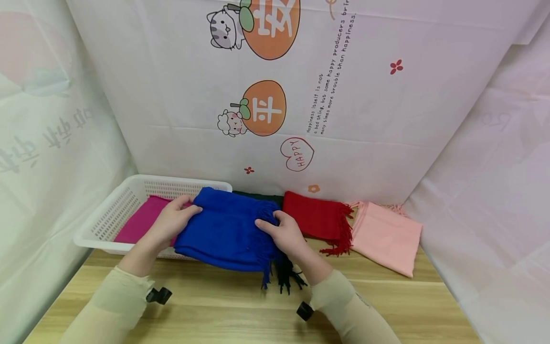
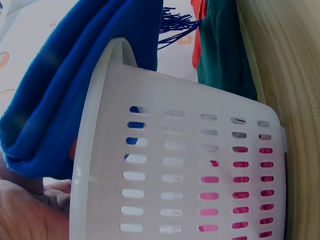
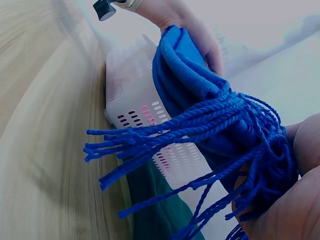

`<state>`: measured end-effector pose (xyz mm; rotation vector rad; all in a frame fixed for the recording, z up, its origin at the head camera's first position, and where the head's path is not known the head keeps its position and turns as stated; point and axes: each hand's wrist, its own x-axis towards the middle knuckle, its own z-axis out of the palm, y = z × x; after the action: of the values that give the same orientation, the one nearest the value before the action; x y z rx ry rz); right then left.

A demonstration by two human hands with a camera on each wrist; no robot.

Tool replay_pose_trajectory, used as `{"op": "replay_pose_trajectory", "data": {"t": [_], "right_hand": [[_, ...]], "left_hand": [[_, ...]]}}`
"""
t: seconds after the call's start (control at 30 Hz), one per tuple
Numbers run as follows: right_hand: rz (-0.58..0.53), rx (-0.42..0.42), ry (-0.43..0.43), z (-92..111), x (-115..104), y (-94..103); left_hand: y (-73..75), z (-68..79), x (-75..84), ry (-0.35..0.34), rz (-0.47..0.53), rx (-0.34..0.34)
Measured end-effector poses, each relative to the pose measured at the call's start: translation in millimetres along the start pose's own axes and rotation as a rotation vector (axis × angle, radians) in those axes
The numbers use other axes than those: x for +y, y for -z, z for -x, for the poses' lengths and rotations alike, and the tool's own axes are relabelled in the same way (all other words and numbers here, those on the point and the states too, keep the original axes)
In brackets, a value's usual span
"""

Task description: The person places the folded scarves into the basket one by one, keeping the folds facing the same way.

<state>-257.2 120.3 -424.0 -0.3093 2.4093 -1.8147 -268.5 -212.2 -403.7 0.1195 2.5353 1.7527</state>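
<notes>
Both hands hold up a folded blue scarf with a fringe at its right end. My left hand grips its left edge, thumb on top and the other fingers underneath. At the fringed end, my right hand pinches the scarf, its fingers partly hidden by the fringe in the right wrist view. The scarf overlaps the right end of a white plastic basket, and the left wrist view shows it above the rim. Inside the basket lies a folded magenta cloth.
On the wooden table, a dark green fringed scarf lies right of the basket, partly behind the blue one. Further right are a folded red scarf and a folded pink scarf. White printed sheets hang around the table.
</notes>
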Motion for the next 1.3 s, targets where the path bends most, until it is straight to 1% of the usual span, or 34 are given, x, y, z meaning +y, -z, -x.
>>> {"op": "replay_pose_trajectory", "data": {"t": [0.13,0.27,0.4,0.53,0.7,0.9,1.1,1.3], "right_hand": [[0.0,-0.007,0.0,-3.7,-0.1,-3.2],[0.001,-0.009,-0.009,-7.3,-0.8,-6.5],[0.005,-0.016,0.001,-10.9,-2.0,-10.0],[0.02,-0.017,0.014,-12.9,-4.1,-13.4],[0.031,-0.017,0.013,-14.4,-6.6,-18.0],[0.042,-0.03,0.042,-17.5,-9.2,-25.8],[0.07,-0.037,0.057,-20.5,-11.3,-32.8],[0.051,-0.05,0.056,-22.2,-12.8,-36.3]], "left_hand": [[3.3,-1.0,-1.6,0.009,-0.002,0.013],[7.1,-1.5,-3.1,0.013,-0.031,0.023],[10.9,-1.8,-4.1,0.013,-0.054,0.041],[14.3,-3.4,-6.5,0.013,-0.056,0.055],[18.7,-5.4,-10.8,0.008,-0.05,0.056],[26.1,-4.1,-15.9,0.009,-0.053,0.072],[31.8,-2.2,-17.2,0.007,-0.06,0.087],[34.9,-0.9,-16.7,-0.006,-0.067,0.104]]}}
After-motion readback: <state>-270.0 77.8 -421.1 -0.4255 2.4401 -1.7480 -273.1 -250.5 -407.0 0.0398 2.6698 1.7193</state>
